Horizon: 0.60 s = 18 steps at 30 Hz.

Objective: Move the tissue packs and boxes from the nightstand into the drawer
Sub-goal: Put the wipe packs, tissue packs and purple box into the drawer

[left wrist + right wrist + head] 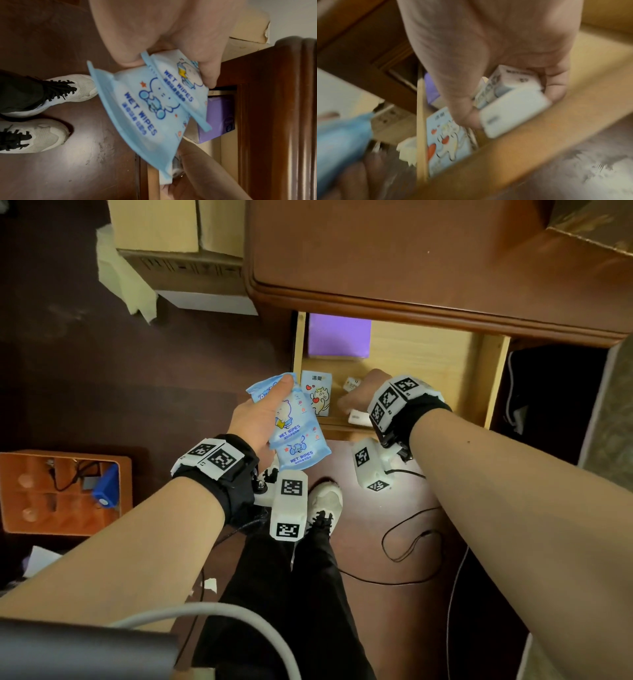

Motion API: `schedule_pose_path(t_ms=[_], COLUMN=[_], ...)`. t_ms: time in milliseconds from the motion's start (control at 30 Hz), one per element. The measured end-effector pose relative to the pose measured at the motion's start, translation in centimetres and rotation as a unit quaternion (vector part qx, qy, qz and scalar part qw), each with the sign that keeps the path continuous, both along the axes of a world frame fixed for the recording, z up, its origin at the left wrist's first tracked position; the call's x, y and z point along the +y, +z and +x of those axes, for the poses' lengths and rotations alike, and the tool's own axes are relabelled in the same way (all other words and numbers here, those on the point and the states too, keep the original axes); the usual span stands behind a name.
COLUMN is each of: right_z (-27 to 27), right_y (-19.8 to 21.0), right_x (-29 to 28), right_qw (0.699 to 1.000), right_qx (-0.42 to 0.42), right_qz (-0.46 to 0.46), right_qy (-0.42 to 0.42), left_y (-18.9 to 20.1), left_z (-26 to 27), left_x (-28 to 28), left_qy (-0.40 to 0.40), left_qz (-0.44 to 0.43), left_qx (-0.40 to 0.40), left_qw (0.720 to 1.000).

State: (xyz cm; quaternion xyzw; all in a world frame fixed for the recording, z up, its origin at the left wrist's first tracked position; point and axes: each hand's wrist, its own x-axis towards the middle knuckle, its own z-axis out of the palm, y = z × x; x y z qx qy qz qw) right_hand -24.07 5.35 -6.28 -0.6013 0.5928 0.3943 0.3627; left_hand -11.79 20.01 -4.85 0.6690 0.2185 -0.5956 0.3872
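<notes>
Two blue wet-wipe packs point(294, 426) sat fanned in the left grip point(255, 419), thumb clamped over them, just above the open drawer's point(493, 378) front-left corner. Beside that grip, inside the drawer, lay a cat-print tissue pack point(317, 397); beyond it, a purple box point(339, 335) at the back. The right grip point(359, 397) was down in the drawer, fingers curled round two small white packs point(513, 108). Judged best: lower the white packs flat onto bare drawer floor, let go, then bring the left grip's wipes in alongside rather than dropping them.
</notes>
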Motion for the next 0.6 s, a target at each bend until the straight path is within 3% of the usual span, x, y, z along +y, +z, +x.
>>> schedule_pose_path(t_ms=[200, 300, 600], right_z=[0.3, 0.2, -2.5], right_y=[-0.2, -1.2, -1.1], right_x=[-0.1, 0.9, 0.3], right_qw=[0.989, 0.989, 0.962], right_qx=[0.020, 0.036, -0.023], right_qz=[-0.106, -0.100, -0.178], right_qy=[-0.104, -0.103, -0.207], left_y=[-0.2, -0.2, 0.2], left_z=[0.0, 0.1, -0.2], left_x=[0.0, -0.1, -0.4], left_qy=[-0.018, -0.031, -0.016], left_qz=[-0.002, -0.002, 0.001], left_qx=[0.000, -0.003, 0.001], left_qw=[1.000, 1.000, 1.000])
